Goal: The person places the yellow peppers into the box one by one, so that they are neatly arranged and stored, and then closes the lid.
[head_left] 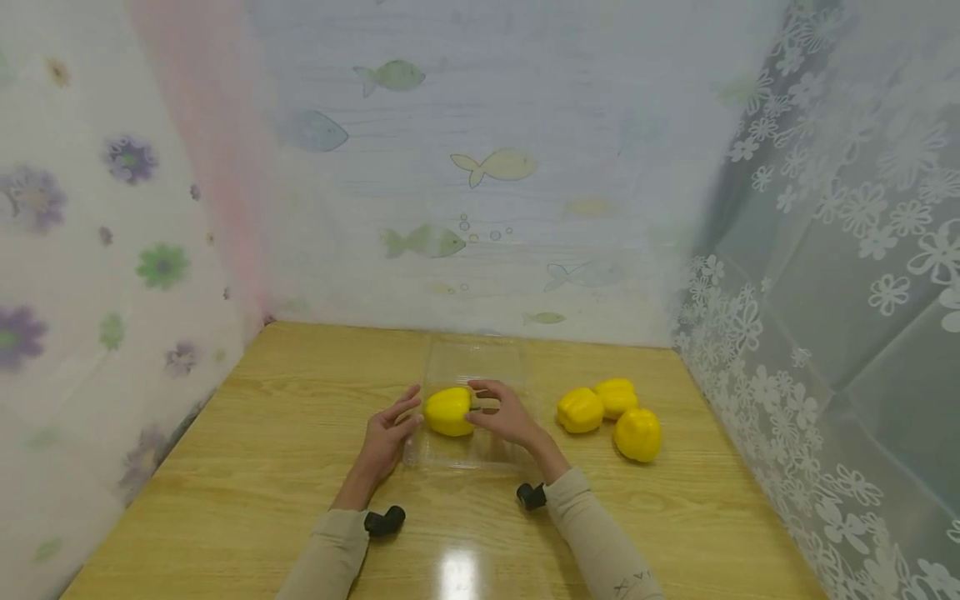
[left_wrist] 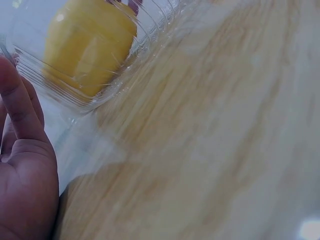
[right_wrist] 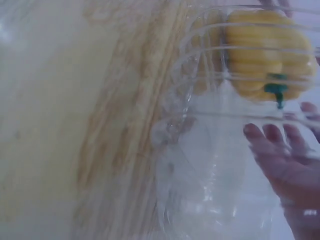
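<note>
Seen from the head camera, the yellow pepper [head_left: 448, 411] lies inside the clear container [head_left: 480, 358], between both hands. From the right hand [head_left: 512, 417] we find it at nine o'clock, its green stem [right_wrist: 276, 90] facing that hand, whose fingers are spread near the stem end without closing on it. From the left hand [head_left: 388, 433], relaxed and gripping nothing beside the container's nine-o'clock wall, it lies between two and three o'clock; we cannot tell whether those fingertips touch plastic. Three more peppers [head_left: 581, 410] rest on the table [head_left: 285, 400] at three o'clock from the container.
</note>
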`<state>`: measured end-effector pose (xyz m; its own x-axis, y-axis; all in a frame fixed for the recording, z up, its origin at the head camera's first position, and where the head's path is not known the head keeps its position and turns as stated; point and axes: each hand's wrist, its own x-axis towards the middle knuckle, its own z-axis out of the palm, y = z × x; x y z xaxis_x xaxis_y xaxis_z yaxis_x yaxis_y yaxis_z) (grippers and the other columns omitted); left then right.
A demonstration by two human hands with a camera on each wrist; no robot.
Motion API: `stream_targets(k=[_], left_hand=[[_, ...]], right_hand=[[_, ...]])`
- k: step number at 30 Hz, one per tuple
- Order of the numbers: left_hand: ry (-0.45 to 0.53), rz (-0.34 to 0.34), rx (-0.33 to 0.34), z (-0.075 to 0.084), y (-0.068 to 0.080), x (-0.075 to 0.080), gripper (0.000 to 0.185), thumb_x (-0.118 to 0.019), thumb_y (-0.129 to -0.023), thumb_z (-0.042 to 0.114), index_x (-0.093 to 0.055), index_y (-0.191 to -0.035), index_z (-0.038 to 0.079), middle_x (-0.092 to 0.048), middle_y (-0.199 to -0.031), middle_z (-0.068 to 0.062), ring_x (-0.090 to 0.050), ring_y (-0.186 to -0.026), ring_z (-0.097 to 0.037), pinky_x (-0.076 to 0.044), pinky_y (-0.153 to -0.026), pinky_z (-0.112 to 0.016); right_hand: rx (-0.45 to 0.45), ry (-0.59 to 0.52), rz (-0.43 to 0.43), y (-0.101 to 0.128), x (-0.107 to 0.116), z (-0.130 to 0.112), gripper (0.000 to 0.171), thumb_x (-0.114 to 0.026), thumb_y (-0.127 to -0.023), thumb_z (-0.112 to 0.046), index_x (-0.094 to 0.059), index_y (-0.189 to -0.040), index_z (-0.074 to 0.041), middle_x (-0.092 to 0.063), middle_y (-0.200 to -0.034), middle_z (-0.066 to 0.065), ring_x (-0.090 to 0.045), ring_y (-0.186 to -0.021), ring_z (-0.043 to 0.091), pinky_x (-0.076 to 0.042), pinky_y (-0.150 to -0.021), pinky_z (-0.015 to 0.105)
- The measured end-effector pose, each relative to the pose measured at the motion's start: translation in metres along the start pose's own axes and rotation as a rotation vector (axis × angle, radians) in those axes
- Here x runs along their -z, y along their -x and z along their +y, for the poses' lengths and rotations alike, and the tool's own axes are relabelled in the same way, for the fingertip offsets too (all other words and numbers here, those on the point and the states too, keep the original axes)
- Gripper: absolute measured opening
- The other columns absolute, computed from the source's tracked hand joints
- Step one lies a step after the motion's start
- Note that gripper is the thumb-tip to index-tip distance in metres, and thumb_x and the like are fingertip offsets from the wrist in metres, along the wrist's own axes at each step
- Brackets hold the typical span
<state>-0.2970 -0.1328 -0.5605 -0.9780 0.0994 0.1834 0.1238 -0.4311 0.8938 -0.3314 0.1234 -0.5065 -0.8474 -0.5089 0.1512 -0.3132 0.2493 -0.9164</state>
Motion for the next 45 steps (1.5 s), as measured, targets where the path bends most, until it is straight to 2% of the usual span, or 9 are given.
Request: stream_targets(k=[4, 7, 12, 22, 30, 33, 37, 40, 45], left_hand=[[-0.01, 0.004, 0.005, -0.001, 0.001, -0.001, 0.051, -0.063, -0.096, -0.007, -0.043, -0.14, -0.022, -0.034, -0.163, -0.019, -0.06, -0.087, -0.001, -0.042, -0.055, -0.014], [-0.011, 0.012, 0.009, -0.001, 0.001, -0.001, 0.05, -0.064, -0.096, -0.008, -0.044, -0.139, -0.022, -0.035, -0.162, -0.019, -0.057, -0.079, -0.002, -0.042, -0.054, -0.014], [-0.008, 0.003, 0.01, -0.001, 0.001, -0.001, 0.051, -0.064, -0.096, -0.007, -0.042, -0.14, -0.023, -0.034, -0.163, -0.019, -0.057, -0.079, -0.002, -0.043, -0.054, -0.014], [0.011, -0.006, 0.008, -0.001, 0.0, 0.0, 0.051, -0.063, -0.096, -0.008, -0.041, -0.139, -0.023, -0.032, -0.163, -0.021, -0.058, -0.078, -0.002, -0.043, -0.053, -0.014], [0.008, 0.005, 0.01, 0.001, 0.0, -0.001, 0.051, -0.063, -0.096, -0.008, -0.041, -0.139, -0.024, -0.033, -0.162, -0.021, -0.054, -0.072, -0.002, -0.044, -0.052, -0.014], [-0.001, 0.01, 0.012, 0.001, -0.001, -0.001, 0.05, -0.063, -0.096, -0.008, -0.042, -0.139, -0.024, -0.034, -0.162, -0.02, -0.055, -0.072, -0.002, -0.044, -0.053, -0.014], [-0.009, 0.014, 0.008, 0.001, 0.0, 0.0, 0.051, -0.063, -0.096, -0.007, -0.041, -0.139, -0.025, -0.036, -0.161, -0.019, -0.055, -0.071, -0.003, -0.043, -0.053, -0.015], [-0.012, 0.012, 0.006, 0.001, 0.0, -0.001, 0.051, -0.063, -0.097, -0.006, -0.041, -0.139, -0.025, -0.038, -0.161, -0.018, -0.055, -0.071, -0.003, -0.043, -0.053, -0.015], [-0.01, 0.009, 0.006, 0.002, -0.001, -0.002, 0.051, -0.063, -0.097, -0.007, -0.04, -0.139, -0.025, -0.038, -0.161, -0.018, -0.055, -0.073, -0.003, -0.043, -0.053, -0.015]], right_hand=[[0.01, 0.029, 0.02, 0.004, 0.0, -0.001, 0.059, -0.07, -0.096, -0.008, -0.046, -0.149, 0.003, -0.04, -0.153, 0.026, -0.043, -0.136, 0.049, -0.04, -0.107, 0.065], [0.009, 0.05, 0.034, 0.007, 0.0, -0.002, 0.057, -0.07, -0.096, -0.011, -0.049, -0.149, -0.003, -0.044, -0.152, 0.02, -0.047, -0.135, 0.043, -0.043, -0.108, 0.06], [0.024, 0.063, 0.054, 0.01, 0.003, -0.004, 0.057, -0.072, -0.096, -0.012, -0.05, -0.148, -0.003, -0.047, -0.15, 0.017, -0.05, -0.133, 0.04, -0.046, -0.106, 0.056], [0.039, 0.035, 0.075, 0.016, 0.017, -0.013, 0.057, -0.068, -0.097, -0.008, -0.046, -0.15, -0.001, -0.045, -0.15, 0.028, -0.046, -0.134, 0.048, -0.04, -0.11, 0.06], [0.095, 0.056, 0.165, 0.033, 0.035, -0.046, 0.044, -0.062, -0.098, 0.003, -0.052, -0.14, 0.012, -0.058, -0.131, 0.033, -0.054, -0.121, 0.055, -0.052, -0.1, 0.05], [0.093, 0.061, 0.214, 0.034, 0.042, -0.034, 0.043, -0.062, -0.098, 0.003, -0.053, -0.14, 0.01, -0.059, -0.129, 0.032, -0.056, -0.12, 0.053, -0.054, -0.099, 0.045], [0.07, 0.065, 0.272, 0.033, 0.05, -0.01, 0.043, -0.062, -0.1, 0.0, -0.055, -0.141, 0.005, -0.059, -0.131, 0.032, -0.058, -0.121, 0.048, -0.051, -0.102, 0.05], [0.047, 0.103, 0.33, 0.04, 0.055, -0.007, 0.039, -0.063, -0.1, -0.003, -0.058, -0.139, 0.002, -0.062, -0.13, 0.029, -0.058, -0.122, 0.044, -0.045, -0.106, 0.058], [0.017, 0.15, 0.418, 0.049, 0.066, -0.005, 0.036, -0.063, -0.099, -0.002, -0.061, -0.135, 0.002, -0.063, -0.13, 0.028, -0.055, -0.125, 0.043, -0.039, -0.11, 0.062]])
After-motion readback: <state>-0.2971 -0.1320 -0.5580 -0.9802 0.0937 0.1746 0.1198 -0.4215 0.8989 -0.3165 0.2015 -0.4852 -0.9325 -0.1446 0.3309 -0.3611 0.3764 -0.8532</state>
